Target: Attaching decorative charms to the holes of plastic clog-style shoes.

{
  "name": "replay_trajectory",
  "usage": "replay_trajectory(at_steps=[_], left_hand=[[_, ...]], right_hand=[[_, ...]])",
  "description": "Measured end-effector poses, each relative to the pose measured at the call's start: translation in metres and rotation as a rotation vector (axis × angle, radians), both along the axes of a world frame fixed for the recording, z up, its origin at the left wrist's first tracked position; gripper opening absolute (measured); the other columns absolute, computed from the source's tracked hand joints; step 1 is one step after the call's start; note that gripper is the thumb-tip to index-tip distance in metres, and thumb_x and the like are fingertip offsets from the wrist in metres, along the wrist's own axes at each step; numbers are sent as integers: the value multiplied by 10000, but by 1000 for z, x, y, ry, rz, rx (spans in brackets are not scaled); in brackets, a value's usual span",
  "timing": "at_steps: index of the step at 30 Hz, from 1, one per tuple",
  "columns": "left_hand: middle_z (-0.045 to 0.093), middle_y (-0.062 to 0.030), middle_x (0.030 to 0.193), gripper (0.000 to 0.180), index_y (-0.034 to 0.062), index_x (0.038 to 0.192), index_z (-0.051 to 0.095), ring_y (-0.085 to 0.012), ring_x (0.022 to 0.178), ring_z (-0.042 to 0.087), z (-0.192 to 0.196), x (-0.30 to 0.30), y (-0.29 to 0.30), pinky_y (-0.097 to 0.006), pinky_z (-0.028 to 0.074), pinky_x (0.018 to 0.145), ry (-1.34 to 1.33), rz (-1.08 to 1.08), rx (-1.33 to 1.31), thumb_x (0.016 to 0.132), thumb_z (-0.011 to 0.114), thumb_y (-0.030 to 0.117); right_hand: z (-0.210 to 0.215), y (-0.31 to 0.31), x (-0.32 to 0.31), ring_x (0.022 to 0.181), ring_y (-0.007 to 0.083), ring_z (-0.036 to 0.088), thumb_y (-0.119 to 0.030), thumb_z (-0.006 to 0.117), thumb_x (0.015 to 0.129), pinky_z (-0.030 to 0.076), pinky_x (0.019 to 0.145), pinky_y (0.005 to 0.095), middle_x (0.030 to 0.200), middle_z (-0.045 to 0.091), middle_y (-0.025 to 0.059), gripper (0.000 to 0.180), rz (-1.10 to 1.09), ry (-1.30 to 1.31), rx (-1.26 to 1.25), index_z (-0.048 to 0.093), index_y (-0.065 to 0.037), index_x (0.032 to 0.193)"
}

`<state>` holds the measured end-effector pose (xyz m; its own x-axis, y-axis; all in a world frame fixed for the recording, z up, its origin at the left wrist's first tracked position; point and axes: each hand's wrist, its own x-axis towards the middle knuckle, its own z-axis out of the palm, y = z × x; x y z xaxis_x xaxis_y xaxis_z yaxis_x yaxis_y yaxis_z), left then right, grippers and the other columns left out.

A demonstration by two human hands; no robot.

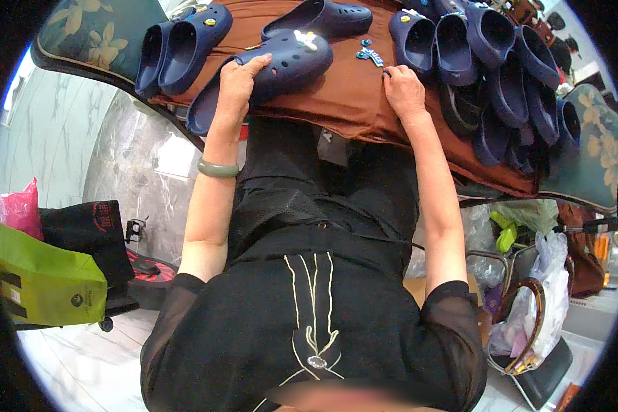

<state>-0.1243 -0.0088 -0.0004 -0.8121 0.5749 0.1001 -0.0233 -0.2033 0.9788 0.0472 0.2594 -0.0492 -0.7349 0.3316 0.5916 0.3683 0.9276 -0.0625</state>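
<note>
A navy clog with round vent holes (pixel 292 72) lies tilted at the table's near edge, its toe to the right. My left hand (pixel 238 82) is closed on its side, thumb on top. A white and yellow charm (pixel 307 41) sits on the toe. Just behind is another navy clog (pixel 336 19). My right hand (pixel 404 90) rests on the brown cloth with fingers curled together; a small dark bit shows at the fingertips, too small to name. Small blue and white shoe charms (pixel 371 53) lie beyond that hand.
A pair of navy clogs (pixel 185 51) stands at the left on the brown-covered table (pixel 350 103). Several more clogs (pixel 491 69) are piled at the right. Bags, one of them green (pixel 48 275), stand at lower left; a chair with plastic bags (pixel 535 302) is at lower right.
</note>
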Motion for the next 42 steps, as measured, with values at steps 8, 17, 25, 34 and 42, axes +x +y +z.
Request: replay_trajectory(at_steps=[8,17,25,34,42], left_hand=[[628,-38,756,319,-8,838,644,-95,605,559,-2,-20,8,-235,449,603,-124,-20,-60,827,631,311],[621,-57,795,461,-59,870,640,-123,684,538,-15,-35,19,-270,432,658,-125,-36,-65,842,576,397],[634,-39,770,366,4,826,655,-111,632,576,-13,-30,13,-251,451,624,-94,-12,-100,843,583,362],[615,-17,720,342,5,821,650,-87,580,545,-26,-31,12,-234,435,553,-20,-23,-32,864,562,332],[601,-1,717,307,14,783,658,-67,596,513,-21,-31,12,-238,411,535,187,66,-204,858,578,301]], right_hand=[[-7,0,4,863,286,577,-162,576,818,473,765,386,890,602,110,140,14,109,-46,627,-72,913],[11,-40,-9,850,234,585,-121,604,797,444,734,345,910,616,64,163,231,257,21,640,-102,954],[25,-121,-81,831,197,579,-156,663,744,424,753,337,880,616,9,182,466,455,87,659,-130,924],[27,-133,-82,921,200,519,-182,663,739,383,782,363,905,575,-6,216,426,318,72,658,-160,953],[39,-154,-78,985,206,469,-230,577,794,326,848,409,988,533,42,332,327,100,267,592,-37,1064]])
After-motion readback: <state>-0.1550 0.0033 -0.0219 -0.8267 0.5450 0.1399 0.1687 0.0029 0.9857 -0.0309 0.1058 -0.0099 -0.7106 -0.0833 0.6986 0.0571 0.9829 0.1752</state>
